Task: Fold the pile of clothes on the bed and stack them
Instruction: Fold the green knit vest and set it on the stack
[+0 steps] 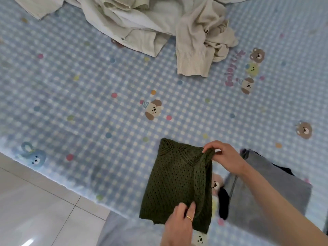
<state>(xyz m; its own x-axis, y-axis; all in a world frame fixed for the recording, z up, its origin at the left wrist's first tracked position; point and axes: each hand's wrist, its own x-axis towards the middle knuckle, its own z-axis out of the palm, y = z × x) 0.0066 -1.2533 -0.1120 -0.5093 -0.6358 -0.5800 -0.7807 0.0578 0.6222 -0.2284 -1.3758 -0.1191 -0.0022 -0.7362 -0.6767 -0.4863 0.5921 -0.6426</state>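
The person is partway through the job, by the look of it. A dark green open-knit sweater (pixel 174 183) lies on the bed (pixel 88 96) near its front edge, already narrowed into a rough rectangle. The right hand (pixel 225 158) pinches the far right corner of the sweater, thumb and fingertips closed on a raised fold of knit. The left hand (pixel 179 222) grips the near end of that same fold, fingers curled over the fabric, a gold ring (pixel 189 218) on one finger. Between the two hands runs a lifted strip of the sweater, so the fold in progress seems to be a lengthwise one, not yet laid flat.

Just right of the right hand's wrist lies a grey garment (pixel 269 189) with a black piece (pixel 224 203) showing beneath it; these look like finished items starting the stack, though the blur makes that uncertain.

Well beyond the fingertips, at the far side of the bed, a heap of cream and pale clothes (pixel 159 20) is still unfolded, a ribbed beige knit (pixel 195 55) spilling nearest. That heap is probably most of the remaining work.

On writing: the sheet carries pink lettering (pixel 230 70) beside cartoon animal heads, which seems to begin "Enjoy"; the rest is unreadable. A small dark tag on the beige knit is too tiny to read
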